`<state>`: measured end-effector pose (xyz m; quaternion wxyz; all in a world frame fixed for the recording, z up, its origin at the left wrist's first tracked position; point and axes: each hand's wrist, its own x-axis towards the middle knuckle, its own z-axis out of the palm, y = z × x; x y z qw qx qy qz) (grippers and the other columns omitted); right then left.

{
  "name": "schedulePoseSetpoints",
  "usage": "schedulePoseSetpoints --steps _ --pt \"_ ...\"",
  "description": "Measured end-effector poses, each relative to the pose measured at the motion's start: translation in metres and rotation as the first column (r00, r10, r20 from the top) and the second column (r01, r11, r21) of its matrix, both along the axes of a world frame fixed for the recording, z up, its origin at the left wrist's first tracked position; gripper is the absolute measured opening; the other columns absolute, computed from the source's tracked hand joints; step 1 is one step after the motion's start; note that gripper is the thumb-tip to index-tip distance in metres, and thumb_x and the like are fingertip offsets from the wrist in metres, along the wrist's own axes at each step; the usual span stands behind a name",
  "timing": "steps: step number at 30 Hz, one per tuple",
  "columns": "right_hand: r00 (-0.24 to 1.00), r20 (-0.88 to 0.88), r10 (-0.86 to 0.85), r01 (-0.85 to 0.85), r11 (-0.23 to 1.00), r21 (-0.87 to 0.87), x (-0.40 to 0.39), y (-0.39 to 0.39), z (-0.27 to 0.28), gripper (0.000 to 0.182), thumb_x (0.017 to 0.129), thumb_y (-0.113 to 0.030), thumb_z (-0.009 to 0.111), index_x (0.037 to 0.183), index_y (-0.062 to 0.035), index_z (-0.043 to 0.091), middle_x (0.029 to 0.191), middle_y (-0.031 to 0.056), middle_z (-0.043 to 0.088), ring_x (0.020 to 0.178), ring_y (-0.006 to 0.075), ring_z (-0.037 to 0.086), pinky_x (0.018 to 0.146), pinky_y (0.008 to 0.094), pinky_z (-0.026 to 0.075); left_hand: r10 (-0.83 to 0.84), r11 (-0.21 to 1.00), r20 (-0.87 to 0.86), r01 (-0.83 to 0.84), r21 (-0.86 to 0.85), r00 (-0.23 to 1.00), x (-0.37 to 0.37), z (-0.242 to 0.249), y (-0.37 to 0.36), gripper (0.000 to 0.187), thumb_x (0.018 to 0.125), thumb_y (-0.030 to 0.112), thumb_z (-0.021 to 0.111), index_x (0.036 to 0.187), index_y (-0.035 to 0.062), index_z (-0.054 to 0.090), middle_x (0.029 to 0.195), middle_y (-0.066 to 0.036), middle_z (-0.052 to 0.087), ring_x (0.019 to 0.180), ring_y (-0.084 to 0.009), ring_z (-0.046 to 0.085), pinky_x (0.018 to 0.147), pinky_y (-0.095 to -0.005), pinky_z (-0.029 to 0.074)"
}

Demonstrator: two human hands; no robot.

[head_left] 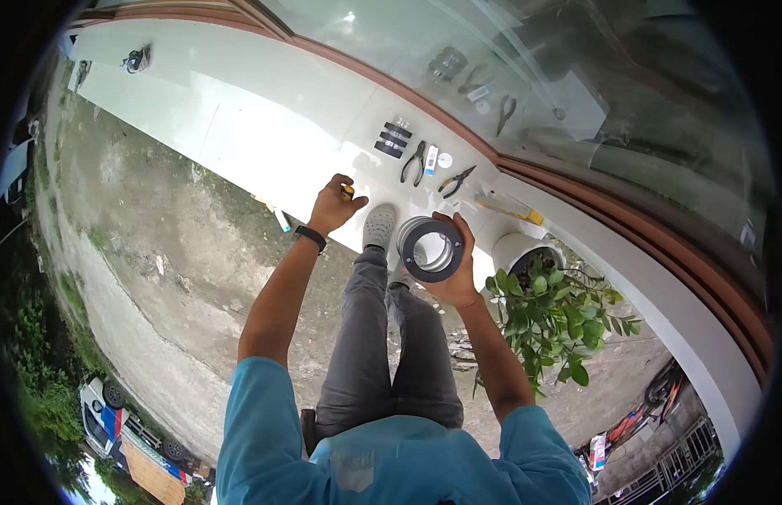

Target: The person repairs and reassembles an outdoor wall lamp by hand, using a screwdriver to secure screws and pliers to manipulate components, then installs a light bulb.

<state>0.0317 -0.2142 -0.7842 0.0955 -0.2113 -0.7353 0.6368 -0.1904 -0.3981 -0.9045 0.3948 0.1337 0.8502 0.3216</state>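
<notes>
My left hand (334, 207) is closed around a small yellow-and-black object (348, 193), perhaps a tool handle; most of it is hidden by the fingers. In my right hand (458, 268) is a hollow cylinder with a dark ring-shaped flange (434, 273) facing up and silvery rings inside. My fingers grip its right side. Both hands are in front of the white ledge (265, 126), apart from each other. On the ledge beyond them lie pliers (413, 165), long-nose pliers (456, 182), a small white-and-blue packet (430, 160) and a white disc (445, 160).
A black-and-clear ribbed part (393, 138) stands near the brown window frame (458, 135). At right, a yellow-ended packet (513, 210) lies by a white pot (515, 249) with a leafy plant (559, 311). One shoe (379, 225) rests at the ledge's edge.
</notes>
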Motion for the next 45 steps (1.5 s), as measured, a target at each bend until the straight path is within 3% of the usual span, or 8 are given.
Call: schedulePoseSetpoints --steps 1,2,8,17,22,30,36,45 --pt "1.0 0.009 -0.022 0.022 1.0 -0.002 0.001 0.001 -0.028 0.13 0.065 -0.013 0.098 0.157 -0.0059 0.006 0.148 0.0224 0.044 0.13 0.0308 0.055 0.114 0.0436 0.041 -0.064 0.998 -0.123 0.065 0.006 0.99 0.001 -0.023 0.009 0.059 0.077 0.028 0.087 0.124 0.0059 0.058 0.093 -0.013 0.066 0.082 -0.0234 0.067 0.073 -0.0362 0.056" --pt "0.999 0.02 -0.041 0.04 0.999 0.027 0.003 0.003 -0.057 0.129 0.065 -0.013 0.098 0.156 -0.0047 0.007 0.147 0.0224 0.045 0.13 0.0307 0.056 0.113 0.0431 0.042 -0.182 0.98 -0.095 0.173 -0.099 0.979 -0.004 -0.047 0.018 0.082 0.072 0.028 0.09 0.141 0.0093 0.049 0.124 -0.02 0.061 0.1 -0.0344 0.068 0.089 -0.0426 0.057" --pt "0.996 0.064 -0.061 0.052 0.99 0.13 0.017 0.028 -0.197 0.127 0.064 -0.013 0.098 0.156 -0.0034 0.01 0.144 0.022 0.05 0.13 0.0314 0.056 0.113 0.0436 0.043 -0.666 0.737 -0.154 0.614 -0.281 0.73 -0.058 -0.135 0.1 0.122 0.063 0.019 0.094 0.16 0.0189 0.021 0.163 -0.024 0.026 0.115 -0.0423 0.066 0.095 -0.0461 0.058" --pt "0.998 0.046 -0.051 0.039 0.973 0.229 0.015 0.077 -0.304 0.127 0.065 -0.017 0.098 0.156 -0.0039 0.009 0.145 0.0221 0.05 0.132 0.0342 0.055 0.113 0.0453 0.043 -0.893 0.427 -0.288 0.853 -0.3 0.346 -0.089 -0.192 0.155 0.12 0.062 0.015 0.088 0.162 0.0272 0.021 0.155 -0.024 0.036 0.108 -0.0405 0.069 0.091 -0.0451 0.059" --pt "0.994 -0.056 -0.097 0.109 0.954 0.279 -0.003 0.096 -0.325 0.124 0.068 -0.019 0.096 0.158 -0.0042 0.012 0.138 0.0217 0.058 0.127 0.0339 0.061 0.109 0.0428 0.047 -0.821 0.517 -0.384 0.836 -0.185 0.423 -0.079 -0.196 0.152 0.114 0.058 0.015 0.086 0.157 0.0186 0.029 0.134 -0.022 0.049 0.101 -0.0411 0.068 0.088 -0.0464 0.059" --pt "0.993 -0.062 -0.096 0.107 0.972 0.21 -0.038 0.109 -0.34 0.123 0.065 -0.021 0.097 0.156 -0.0014 0.017 0.133 0.0228 0.061 0.125 0.0335 0.062 0.108 0.0424 0.048 -0.706 0.673 -0.425 0.723 -0.155 0.567 -0.073 -0.2 0.139 0.112 0.058 0.023 0.089 0.155 0.016 0.032 0.131 -0.021 0.052 0.108 -0.0423 0.066 0.093 -0.0459 0.057" --pt "0.999 -0.032 -0.025 0.03 0.98 0.197 -0.071 0.114 -0.348 0.115 0.065 -0.022 0.098 0.151 -0.0004 0.024 0.133 0.0227 0.061 0.125 0.0323 0.062 0.108 0.0416 0.048 -0.461 0.87 -0.34 0.493 0.011 0.82 -0.079 -0.194 0.097 0.106 0.061 0.029 0.089 0.152 0.0086 0.038 0.133 -0.022 0.055 0.122 -0.0402 0.06 0.106 -0.0423 0.05" --pt "0.999 -0.019 0.049 -0.043 0.972 0.231 -0.131 0.104 -0.381 0.111 0.066 -0.03 0.098 0.145 -0.0002 0.027 0.131 0.0246 0.063 0.121 0.0351 0.065 0.105 0.0423 0.051 -0.082 0.955 -0.384 0.184 0.235 0.92 -0.07 -0.161 0.011 0.106 0.061 0.029 0.09 0.149 -0.0006 0.04 0.131 -0.025 0.057 0.116 -0.0381 0.063 0.104 -0.0415 0.051"
